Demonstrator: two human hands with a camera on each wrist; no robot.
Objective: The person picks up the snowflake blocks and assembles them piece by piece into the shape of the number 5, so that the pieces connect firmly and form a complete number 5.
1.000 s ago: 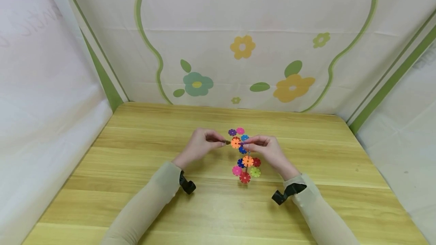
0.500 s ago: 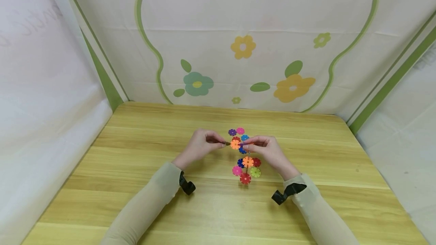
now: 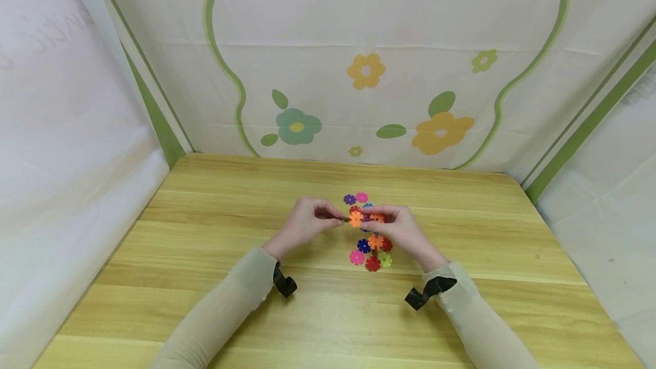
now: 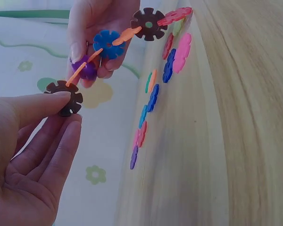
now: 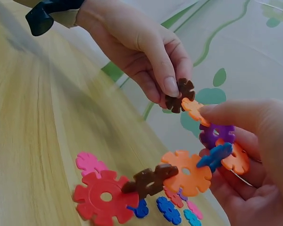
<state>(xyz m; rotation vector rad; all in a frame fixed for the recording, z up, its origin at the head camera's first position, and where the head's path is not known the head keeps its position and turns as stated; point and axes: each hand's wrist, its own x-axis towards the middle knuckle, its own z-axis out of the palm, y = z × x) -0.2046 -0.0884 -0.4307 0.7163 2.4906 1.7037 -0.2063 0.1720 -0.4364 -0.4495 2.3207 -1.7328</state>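
A chain of notched plastic snowflake discs hangs between the two hands above the table. My left hand (image 3: 304,222) pinches its end brown disc (image 4: 66,99) between thumb and fingers. Joined to that are an orange disc (image 5: 193,110) and a purple disc (image 5: 217,135). My right hand (image 3: 402,229) grips the chain around here, thumb on the orange disc, fingers behind the purple one. Another orange disc (image 5: 237,159) and a blue disc (image 5: 214,157) sit by these fingers. Lower down follow an orange disc (image 5: 186,173), a brown disc (image 5: 150,181) and a red disc (image 5: 104,197).
Several loose discs lie on the wooden table (image 3: 230,289) under and behind the chain, among them a purple disc (image 3: 349,199), a pink disc (image 3: 356,257) and a lime disc (image 3: 385,259). A flower-printed cloth (image 3: 318,27) stands behind the table.
The right hand has turned the chain slightly, so another orange disc shows in its grip. The red end disc has swung up and right. The left hand has shifted slightly down and right.
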